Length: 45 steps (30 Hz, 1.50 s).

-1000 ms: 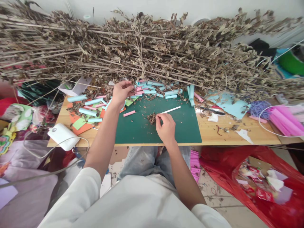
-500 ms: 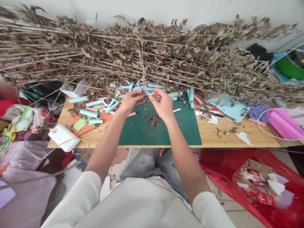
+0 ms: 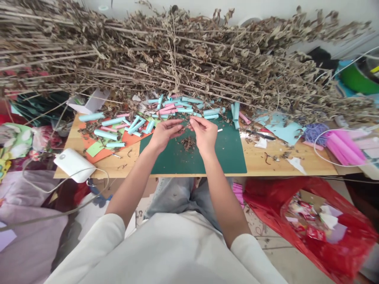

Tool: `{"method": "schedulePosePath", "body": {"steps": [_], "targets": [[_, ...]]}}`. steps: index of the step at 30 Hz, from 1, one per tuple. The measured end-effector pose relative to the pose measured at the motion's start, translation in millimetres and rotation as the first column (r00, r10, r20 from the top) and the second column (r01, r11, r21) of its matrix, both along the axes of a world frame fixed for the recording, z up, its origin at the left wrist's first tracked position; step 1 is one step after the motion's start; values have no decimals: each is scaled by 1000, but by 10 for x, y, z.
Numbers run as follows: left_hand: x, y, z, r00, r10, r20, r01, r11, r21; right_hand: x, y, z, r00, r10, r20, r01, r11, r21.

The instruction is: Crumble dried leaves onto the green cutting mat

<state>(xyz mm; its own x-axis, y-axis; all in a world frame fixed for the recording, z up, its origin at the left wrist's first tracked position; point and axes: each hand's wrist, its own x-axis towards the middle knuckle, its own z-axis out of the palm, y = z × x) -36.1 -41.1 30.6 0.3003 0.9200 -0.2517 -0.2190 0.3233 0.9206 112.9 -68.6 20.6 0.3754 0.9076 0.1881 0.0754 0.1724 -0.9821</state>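
Observation:
Both hands meet above the green mat [image 3: 227,156]. My left hand [image 3: 164,135] is closed on a bit of dried leaf [image 3: 186,124], fingers pointing right. Touching the same small brown bit, my right hand [image 3: 206,135] pinches with thumb and forefinger. The exact shape of the bit is too small to make out. Just below the fingertips lies a small heap of crumbled dried leaves [image 3: 188,143]. Rolled blue paper tubes [image 3: 185,110] and a few pink ones [image 3: 167,109] lie behind the hands.
A large bundle of dried stalks [image 3: 133,59] spans the table's back. A white power bank [image 3: 74,165] with a cable sits at the left edge. Right are a black pen [image 3: 265,136], purple yarn [image 3: 315,134] and pink paper [image 3: 345,148]. A red plastic bag [image 3: 266,197] of scraps stands below.
My fingertips have drawn closer together, and the left fingers are straighter than before. The whole view has shifted slightly, with table things appearing higher and further left.

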Motion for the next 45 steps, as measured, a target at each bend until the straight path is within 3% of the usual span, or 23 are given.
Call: {"method": "schedulePosePath", "body": {"steps": [6, 10, 13, 21, 25, 29, 35, 45], "targets": [[-19, 15, -46, 998, 47, 47, -44, 997, -63, 27, -87, 14, 986, -136, -99, 135, 991, -15], [-8, 16, -54, 1000, 15, 17, -14, 999, -44, -36, -185, 55, 993, -42, -108, 37, 998, -48], [39, -40, -72, 1000, -13, 2, 13, 999, -36, -121, -258, 53, 998, 0, -66, -5, 998, -68], [170, -302, -116, 989, 146, 35, -146, 989, -15, -254, -422, 26, 977, -139, 161, 142, 990, -10], [150, -426, -87, 994, 99, 35, -99, 995, -10, -266, -474, 31, 959, -211, 188, 215, 977, -2], [96, -502, -96, 998, 51, 20, -51, 998, 19, -252, -527, 8, 976, -162, 144, 169, 985, -43], [7, -496, -178, 993, 118, -20, -117, 992, 39, -219, -543, -54, 999, 34, -34, -38, 991, -129], [57, -546, -214, 979, 182, 86, -184, 983, 18, -161, -559, -29, 934, -90, -345, 24, 981, -192]]}}
